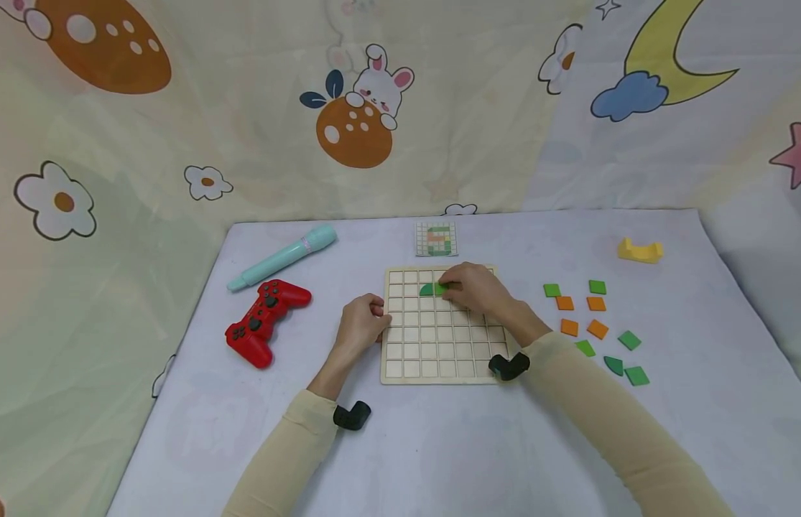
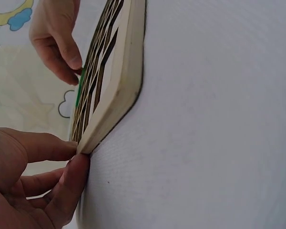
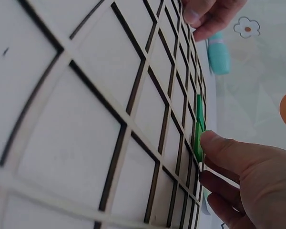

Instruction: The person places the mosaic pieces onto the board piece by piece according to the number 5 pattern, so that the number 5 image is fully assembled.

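A pale wooden grid board (image 1: 418,352) lies on the white-covered table. My left hand (image 1: 361,323) pinches its left edge between thumb and fingers, clearest in the left wrist view. Over the board's upper part, my right hand (image 1: 475,289) holds a bright green square tile (image 1: 440,289) with thumb and fingertips, low at the grid. Beside that tile, on its left, a darker green rounded piece (image 1: 427,290) sits in a cell. In the right wrist view the thumb touches the green tile (image 3: 198,140); the fingers partly hide the cells around it.
Loose orange tiles (image 1: 570,327), green tiles (image 1: 629,339) and a dark green rounded piece (image 1: 613,365) lie right of the board. Behind it is a small pattern card (image 1: 436,239). A red game controller (image 1: 264,321), a teal pen-like stick (image 1: 286,257) and a yellow block (image 1: 640,251) stand farther out.
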{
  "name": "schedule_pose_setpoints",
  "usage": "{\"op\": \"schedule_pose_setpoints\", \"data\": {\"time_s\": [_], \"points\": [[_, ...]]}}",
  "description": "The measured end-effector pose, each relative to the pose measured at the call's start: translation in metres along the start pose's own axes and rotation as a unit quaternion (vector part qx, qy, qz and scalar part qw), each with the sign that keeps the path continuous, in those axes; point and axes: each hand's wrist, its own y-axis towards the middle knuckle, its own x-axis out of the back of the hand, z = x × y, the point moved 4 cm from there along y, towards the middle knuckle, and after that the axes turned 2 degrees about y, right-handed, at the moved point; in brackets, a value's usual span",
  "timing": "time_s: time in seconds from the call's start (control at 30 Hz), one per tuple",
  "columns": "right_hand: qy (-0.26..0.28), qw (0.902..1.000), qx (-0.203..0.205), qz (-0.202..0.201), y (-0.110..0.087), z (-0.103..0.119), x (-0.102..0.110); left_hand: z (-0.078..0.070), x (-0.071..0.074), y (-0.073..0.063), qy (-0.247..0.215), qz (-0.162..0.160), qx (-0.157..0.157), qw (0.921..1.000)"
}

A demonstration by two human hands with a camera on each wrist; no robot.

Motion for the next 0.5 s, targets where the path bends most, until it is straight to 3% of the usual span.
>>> {"op": "schedule_pose_setpoints", "data": {"time_s": [0.27,0.5], "points": [[0.021,0.9986,-0.049,0.004,-0.015,-0.018,0.023,0.0,0.002,-0.001,-0.004,0.001,-0.005,1.0],[-0.017,0.9962,-0.06,-0.06,-0.06,-0.063,0.064,0.0,0.002,-0.001,-0.005,-0.002,-0.013,0.9999]]}}
